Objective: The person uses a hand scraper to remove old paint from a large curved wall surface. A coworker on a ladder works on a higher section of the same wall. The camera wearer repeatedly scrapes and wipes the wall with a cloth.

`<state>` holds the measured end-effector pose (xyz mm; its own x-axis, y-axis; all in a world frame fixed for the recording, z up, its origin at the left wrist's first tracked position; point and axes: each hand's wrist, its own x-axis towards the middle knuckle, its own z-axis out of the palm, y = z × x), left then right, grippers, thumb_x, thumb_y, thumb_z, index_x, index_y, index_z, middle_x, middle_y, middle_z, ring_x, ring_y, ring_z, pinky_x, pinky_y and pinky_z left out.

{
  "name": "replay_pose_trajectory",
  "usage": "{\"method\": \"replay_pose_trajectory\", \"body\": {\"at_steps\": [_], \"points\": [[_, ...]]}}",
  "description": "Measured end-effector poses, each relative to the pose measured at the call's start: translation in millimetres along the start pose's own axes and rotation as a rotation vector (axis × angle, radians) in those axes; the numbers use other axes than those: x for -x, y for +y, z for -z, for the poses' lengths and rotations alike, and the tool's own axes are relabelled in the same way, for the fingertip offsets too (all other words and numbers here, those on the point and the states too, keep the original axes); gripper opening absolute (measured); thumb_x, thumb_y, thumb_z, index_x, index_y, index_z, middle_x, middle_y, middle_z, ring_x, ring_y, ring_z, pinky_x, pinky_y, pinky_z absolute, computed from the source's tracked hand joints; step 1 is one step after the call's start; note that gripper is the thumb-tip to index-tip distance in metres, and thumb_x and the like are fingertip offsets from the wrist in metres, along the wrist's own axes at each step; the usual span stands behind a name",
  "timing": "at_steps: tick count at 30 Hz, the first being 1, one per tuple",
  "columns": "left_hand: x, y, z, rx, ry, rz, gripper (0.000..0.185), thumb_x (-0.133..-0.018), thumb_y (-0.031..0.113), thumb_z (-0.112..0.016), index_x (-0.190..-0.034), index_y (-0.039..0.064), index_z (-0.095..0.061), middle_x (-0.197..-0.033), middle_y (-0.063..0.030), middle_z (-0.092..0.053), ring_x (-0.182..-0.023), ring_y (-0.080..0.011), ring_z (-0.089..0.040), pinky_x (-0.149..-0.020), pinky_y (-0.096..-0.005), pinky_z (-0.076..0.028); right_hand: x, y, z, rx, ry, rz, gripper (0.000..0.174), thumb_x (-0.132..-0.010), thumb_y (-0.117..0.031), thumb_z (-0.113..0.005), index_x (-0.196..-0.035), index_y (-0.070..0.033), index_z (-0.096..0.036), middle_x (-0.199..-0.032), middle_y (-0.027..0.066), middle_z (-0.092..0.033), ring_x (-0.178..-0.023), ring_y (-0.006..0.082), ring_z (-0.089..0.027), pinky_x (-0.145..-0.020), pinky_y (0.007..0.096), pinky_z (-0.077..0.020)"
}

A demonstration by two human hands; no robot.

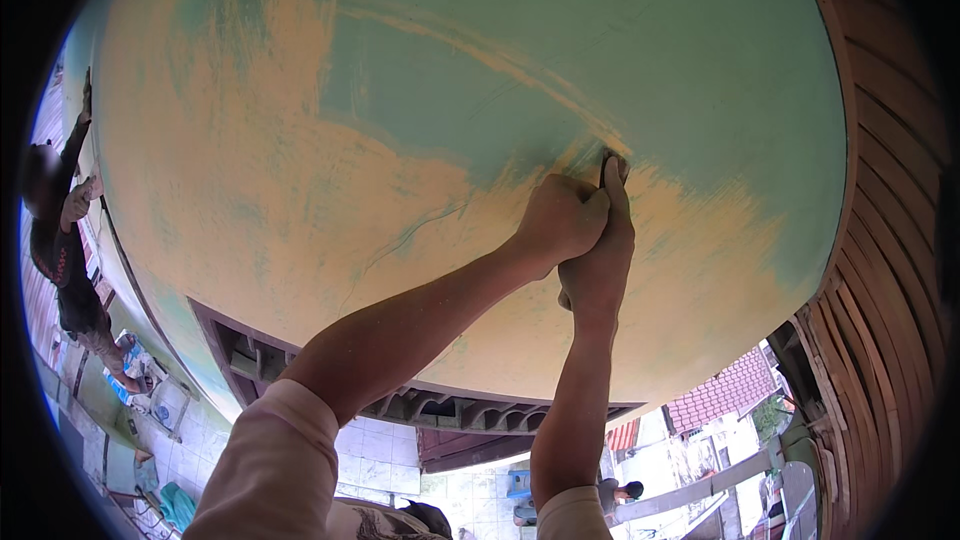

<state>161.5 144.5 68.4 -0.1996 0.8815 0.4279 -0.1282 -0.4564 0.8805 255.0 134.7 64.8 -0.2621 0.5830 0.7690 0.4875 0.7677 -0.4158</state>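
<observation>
Both my hands are raised together against a wall (405,247) with green paint and broad peach-coloured patches. My right hand (604,262) grips a small scraper (616,159), its index finger stretched along the tool towards the blade. Beside it, my left hand (562,219) is closed in a fist pressed against the right hand and the lower part of the scraper; the handle is hidden between them. The blade end meets the wall where a curved peach streak (517,71) ends. A thin crack (416,229) runs across the peach area left of my hands.
Below my forearms is a ventilation grille (480,416) in a dark frame. Brown wooden boards (885,187) border the wall at right. At far left a co-worker (64,240) reaches to the wall. Far below are a tiled floor (382,457), a blue stool (517,484) and another person (619,493).
</observation>
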Motion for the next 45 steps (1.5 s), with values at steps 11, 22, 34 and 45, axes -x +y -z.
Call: {"method": "replay_pose_trajectory", "body": {"at_steps": [11, 22, 34, 45], "points": [[12, -25, 21, 0.350, -0.268, 0.242, 0.041, -0.104, 0.043, -0.070, -0.101, 0.003, -0.075, -0.080, -0.0092, -0.072, -0.079, -0.0221, -0.071, -0.080, -0.0386, -0.058, 3, 44, 22, -1.488, -0.367, -0.469, 0.075, -0.105, -0.001, -0.042, -0.173, -0.028, -0.021, -0.068, -0.0005, -0.054, -0.042, 0.0055, -0.043, -0.032, 0.0220, -0.0398], [12, -18, -1, 0.287, 0.075, 0.223, 0.036, -0.098, 0.034, -0.077, -0.107, 0.000, -0.073, -0.100, -0.0103, -0.071, -0.093, -0.0187, -0.069, -0.082, -0.0393, -0.054, 14, 14, 16, 0.150, -0.154, -0.126, 0.069, -0.107, 0.000, -0.047, -0.170, -0.019, -0.028, -0.133, 0.0222, -0.074, -0.121, 0.0418, -0.072, -0.100, 0.0490, -0.0567], [13, -15, -1, 0.269, 0.079, 0.161, 0.033, -0.102, 0.030, -0.069, -0.105, -0.003, -0.071, -0.099, -0.0113, -0.072, -0.093, -0.0190, -0.068, -0.079, -0.0381, -0.054, 6, -6, 4, 0.270, -0.118, -0.214, 0.078, -0.098, -0.003, -0.060, -0.169, -0.020, -0.031, -0.166, 0.0080, -0.050, -0.131, 0.0374, -0.067, -0.103, 0.0469, -0.0571], [-3, -26, -15, 0.023, 0.160, -0.077, 0.028, -0.099, 0.022, -0.065, -0.086, -0.002, -0.071, -0.078, -0.0116, -0.070, -0.070, -0.0180, -0.065, -0.064, -0.0385, -0.052, -1, -3, 9, 0.129, -0.083, -0.133, 0.081, -0.093, 0.000, -0.071, -0.166, -0.009, -0.037, -0.172, 0.0111, -0.040, -0.157, 0.0305, -0.040, -0.123, 0.0414, -0.0456]]}}
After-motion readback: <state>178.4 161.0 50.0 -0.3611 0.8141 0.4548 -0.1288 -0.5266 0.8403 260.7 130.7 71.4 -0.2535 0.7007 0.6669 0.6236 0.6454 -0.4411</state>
